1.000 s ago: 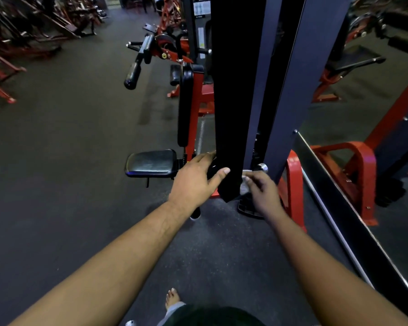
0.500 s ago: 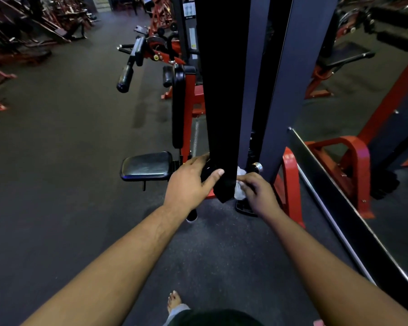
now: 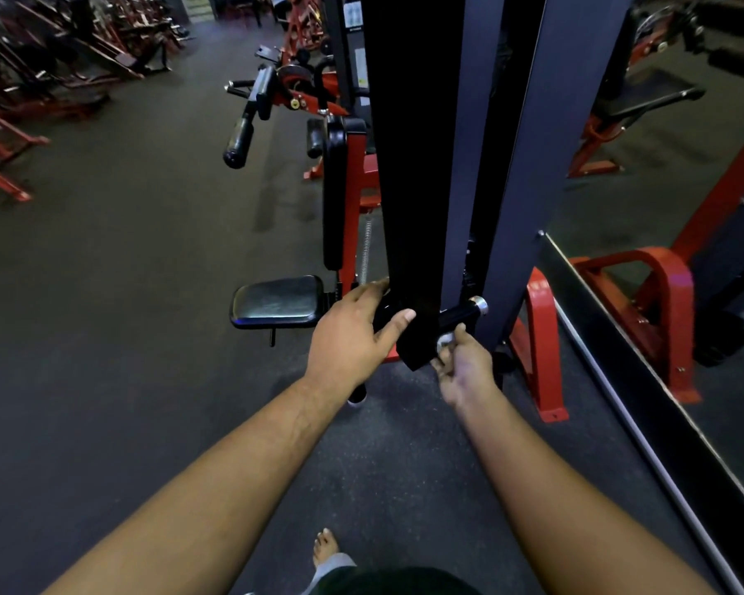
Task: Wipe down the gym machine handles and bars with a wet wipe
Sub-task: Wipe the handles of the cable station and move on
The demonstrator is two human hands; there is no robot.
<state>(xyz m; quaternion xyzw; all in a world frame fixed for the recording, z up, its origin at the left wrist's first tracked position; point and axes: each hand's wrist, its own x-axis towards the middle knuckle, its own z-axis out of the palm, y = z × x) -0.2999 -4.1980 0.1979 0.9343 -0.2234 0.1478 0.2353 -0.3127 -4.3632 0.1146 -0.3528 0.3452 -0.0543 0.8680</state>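
left hand (image 3: 353, 332) fingers grip the black, chrome-capped handle (image 3: 458, 314); right hand (image 3: 464, 365) fingers pinch a crumpled white wipe (image 3: 444, 340).

A black padded seat (image 3: 278, 299) stands before red machines (image 3: 1, 135) and a wall mirror (image 3: 671, 216).

**Hands at the machine handle**

At frame centre, the left hand (image 3: 353, 337) grips the black handle (image 3: 456, 314) beside a dark hanging strap (image 3: 417, 234). Just below the handle's chrome end, the right hand (image 3: 464, 367) pinches a white wet wipe (image 3: 444, 340). A black seat pad (image 3: 276, 300) sits left.
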